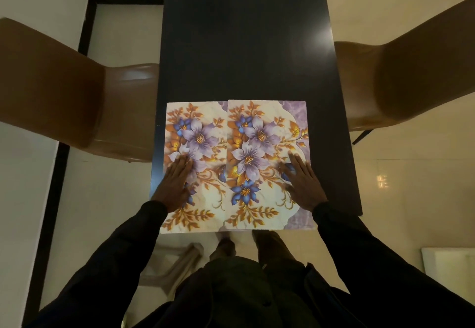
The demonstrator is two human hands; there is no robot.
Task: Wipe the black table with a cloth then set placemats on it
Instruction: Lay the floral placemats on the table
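Two floral placemats lie side by side at the near end of the black table (pixel 244 45). The left placemat (pixel 203 199) is partly overlapped along its right edge by the right placemat (pixel 259 127). Both carry purple and blue flowers with orange leaves on a pale ground. My left hand (pixel 174 184) lies flat on the left placemat, fingers straight. My right hand (pixel 303 181) rests flat on the right placemat near its right edge. The mats' near edges reach slightly past the table's front edge. No cloth is in view.
A brown chair (pixel 77 96) stands at the table's left side and another brown chair (pixel 411 70) at its right. A pale plastic stool (pixel 177 266) sits on the tiled floor below the table's near end. A white object (pixel 449 261) lies at the right edge.
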